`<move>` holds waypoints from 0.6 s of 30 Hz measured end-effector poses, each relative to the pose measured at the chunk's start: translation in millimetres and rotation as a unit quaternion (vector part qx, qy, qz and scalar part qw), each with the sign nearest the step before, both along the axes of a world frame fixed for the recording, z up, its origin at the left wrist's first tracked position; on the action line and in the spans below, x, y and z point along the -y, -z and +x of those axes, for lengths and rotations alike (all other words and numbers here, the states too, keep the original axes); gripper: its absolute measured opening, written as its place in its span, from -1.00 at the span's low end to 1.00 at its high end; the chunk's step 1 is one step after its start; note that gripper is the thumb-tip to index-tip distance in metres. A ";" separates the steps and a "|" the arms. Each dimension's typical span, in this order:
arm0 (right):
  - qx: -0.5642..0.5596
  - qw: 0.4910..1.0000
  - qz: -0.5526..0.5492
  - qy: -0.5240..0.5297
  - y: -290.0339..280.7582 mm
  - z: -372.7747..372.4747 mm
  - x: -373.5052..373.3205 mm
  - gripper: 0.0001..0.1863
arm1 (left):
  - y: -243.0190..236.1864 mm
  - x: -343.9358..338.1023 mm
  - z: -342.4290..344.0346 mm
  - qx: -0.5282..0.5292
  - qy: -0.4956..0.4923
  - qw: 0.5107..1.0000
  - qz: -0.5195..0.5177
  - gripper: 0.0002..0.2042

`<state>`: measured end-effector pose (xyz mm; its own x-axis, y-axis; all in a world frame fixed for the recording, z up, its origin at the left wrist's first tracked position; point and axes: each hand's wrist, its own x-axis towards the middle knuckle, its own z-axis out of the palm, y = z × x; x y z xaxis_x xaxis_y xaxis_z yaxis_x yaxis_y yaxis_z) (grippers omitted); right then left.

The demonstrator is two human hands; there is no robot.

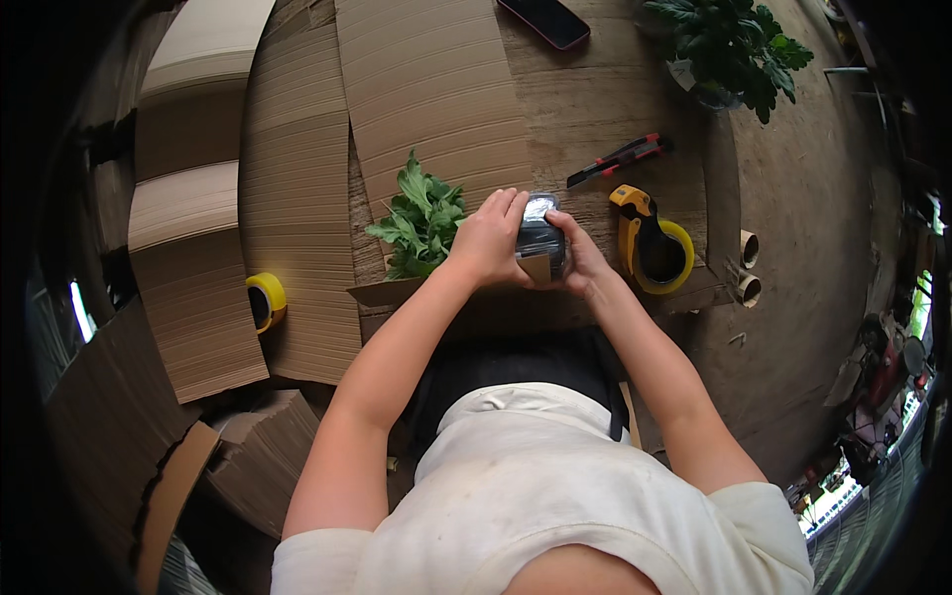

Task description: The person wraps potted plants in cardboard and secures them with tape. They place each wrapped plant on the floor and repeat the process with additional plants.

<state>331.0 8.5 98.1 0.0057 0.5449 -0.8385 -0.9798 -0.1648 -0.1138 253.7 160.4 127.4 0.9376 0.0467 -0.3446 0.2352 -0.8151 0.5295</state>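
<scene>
- Hands are meeting at the near edge of the worktop (595,109): the left hand (488,241) and right hand (580,260) are both closing around a small dark wrapped bundle (540,238), fingers curled over its top and sides.
- A leafy green bunch (421,218) is lying just left of the left hand.
- A yellow tape dispenser (650,243) is sitting just right of the right hand, a red-and-black utility knife (620,159) beyond it.
- Risk: the bundle is hovering at the worktop's edge, so a loosening grip could be letting it drop off.
</scene>
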 end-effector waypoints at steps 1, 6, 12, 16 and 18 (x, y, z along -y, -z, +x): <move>-0.029 1.000 -0.010 0.000 -2.2 -7.8 2.3 -0.42 | 0.7 3.4 -9.3 -0.009 -0.005 1.000 -0.010 0.11; -0.056 0.998 -0.027 0.032 -0.9 -55.3 31.1 -0.53 | 3.1 35.0 -62.3 -0.035 -0.037 0.997 -0.050 0.11; 0.555 0.770 -0.250 -0.191 20.9 -69.5 32.1 -0.42 | 6.4 16.8 -40.2 -0.080 -0.024 0.993 -0.085 0.08; 0.781 0.574 -0.109 -0.223 -10.9 -88.0 9.7 -0.63 | 23.9 0.9 -35.3 -0.110 -0.021 0.985 -0.129 0.00; 0.813 0.530 -0.143 -0.193 -4.4 -87.8 1.3 -0.70 | 31.0 -4.3 -33.8 -0.115 -0.027 0.981 -0.152 -0.04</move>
<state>243.2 7.2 102.4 0.7817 0.6211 0.0565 0.4897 -0.5552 -0.6723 220.0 164.6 96.3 0.8329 -0.0439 -0.5517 0.4143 -0.6115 0.6741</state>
